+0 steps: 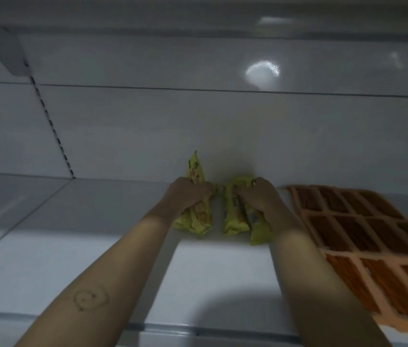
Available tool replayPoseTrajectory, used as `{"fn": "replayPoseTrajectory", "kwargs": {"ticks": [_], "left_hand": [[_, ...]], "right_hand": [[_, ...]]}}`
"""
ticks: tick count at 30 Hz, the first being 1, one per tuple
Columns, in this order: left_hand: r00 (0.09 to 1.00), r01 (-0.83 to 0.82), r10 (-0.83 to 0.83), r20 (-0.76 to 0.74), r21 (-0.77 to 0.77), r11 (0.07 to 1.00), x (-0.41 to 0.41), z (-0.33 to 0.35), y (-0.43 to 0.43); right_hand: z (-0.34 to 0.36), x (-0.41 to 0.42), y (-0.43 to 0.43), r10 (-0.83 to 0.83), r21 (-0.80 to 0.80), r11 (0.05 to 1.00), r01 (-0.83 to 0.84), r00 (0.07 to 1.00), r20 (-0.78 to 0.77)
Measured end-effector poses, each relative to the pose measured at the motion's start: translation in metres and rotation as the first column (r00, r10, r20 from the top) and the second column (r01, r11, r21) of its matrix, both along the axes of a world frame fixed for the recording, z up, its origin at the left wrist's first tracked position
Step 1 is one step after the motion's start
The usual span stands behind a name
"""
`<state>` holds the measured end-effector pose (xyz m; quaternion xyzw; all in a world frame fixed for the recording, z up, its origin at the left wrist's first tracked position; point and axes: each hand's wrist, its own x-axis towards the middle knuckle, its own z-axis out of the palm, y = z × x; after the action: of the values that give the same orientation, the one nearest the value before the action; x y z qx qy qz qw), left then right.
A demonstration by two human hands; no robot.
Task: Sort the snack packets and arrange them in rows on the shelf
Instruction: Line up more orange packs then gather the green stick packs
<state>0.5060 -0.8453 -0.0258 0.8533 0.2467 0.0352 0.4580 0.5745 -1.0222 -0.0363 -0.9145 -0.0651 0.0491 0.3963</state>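
the orange packets (pixel 363 236) are blurred and cut off at the right edge, print on the yellow-green packets (pixel 199 216) unreadable

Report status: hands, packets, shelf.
Left hand grips the left green packets. Right hand grips the right green packets. Both bunches on the shelf. Orange packets in rows at right, not blocking.

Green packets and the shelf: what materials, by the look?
The green packets look like thin plastic film: creased, faint sheen. The shelf is probably painted metal: smooth white, and its back panel mirrors a lamp glare, so glossy.
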Motion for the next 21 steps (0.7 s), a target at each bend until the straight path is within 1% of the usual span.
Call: {"fn": "replayPoseTrajectory", "kwargs": {"ticks": [2,4,7,9,10,11,13,14,15,16,18,21], "left_hand": [[0.998,-0.029,0.032,0.047,-0.046,0.999,-0.002,0.004,0.002],[0.992,-0.037,0.044,0.116,-0.066,0.997,-0.003,0.007,0.004],[0.963,-0.04,0.076,0.26,-0.142,0.989,-0.006,0.017,0.007],[0.946,-0.002,0.059,0.319,-0.176,0.984,-0.006,0.028,0.014],[0.949,0.033,0.021,0.314,-0.163,0.986,-0.005,0.033,0.019],[0.962,0.067,-0.035,0.272,-0.109,0.992,-0.004,0.037,0.024],[0.982,0.134,-0.146,0.117,0.105,0.985,-0.003,0.038,0.035],[0.984,0.157,-0.172,0.054,0.211,0.965,-0.003,0.034,0.04],[0.983,0.171,-0.183,0.017,0.285,0.943,-0.003,0.027,0.045],[0.981,0.186,-0.196,-0.001,0.317,0.93,-0.002,0.019,0.05],[0.965,0.253,-0.261,-0.01,0.282,0.926,-0.002,0.004,0.06],[0.942,0.328,-0.336,-0.001,0.213,0.92,-0.002,-0.014,0.07]], "right_hand": [[-0.006,-0.003,-0.007,-0.014,-0.025,1.0,0.014,1.0,0.019],[-0.008,-0.008,-0.013,-0.039,-0.06,0.997,0.043,0.997,0.073],[-0.003,-0.019,-0.016,-0.092,-0.037,0.994,0.102,0.971,0.222],[0.0,-0.029,-0.011,-0.06,-0.047,0.996,0.078,0.951,0.302],[0.001,-0.034,-0.005,-0.037,-0.075,0.995,0.064,0.946,0.321],[0.001,-0.039,0.001,-0.011,-0.117,0.992,0.052,0.943,0.333],[0.0,-0.048,0.017,0.061,-0.242,0.97,0.026,0.937,0.344],[-0.001,-0.051,0.025,0.104,-0.318,0.948,0.006,0.939,0.327],[-0.002,-0.053,0.031,0.149,-0.399,0.917,-0.02,0.943,0.297],[-0.003,-0.054,0.037,0.19,-0.479,0.877,-0.043,0.946,0.263],[-0.004,-0.055,0.045,0.239,-0.596,0.8,-0.067,0.947,0.213],[0.002,-0.048,0.05,0.258,-0.675,0.735,-0.066,0.947,0.189]]}}
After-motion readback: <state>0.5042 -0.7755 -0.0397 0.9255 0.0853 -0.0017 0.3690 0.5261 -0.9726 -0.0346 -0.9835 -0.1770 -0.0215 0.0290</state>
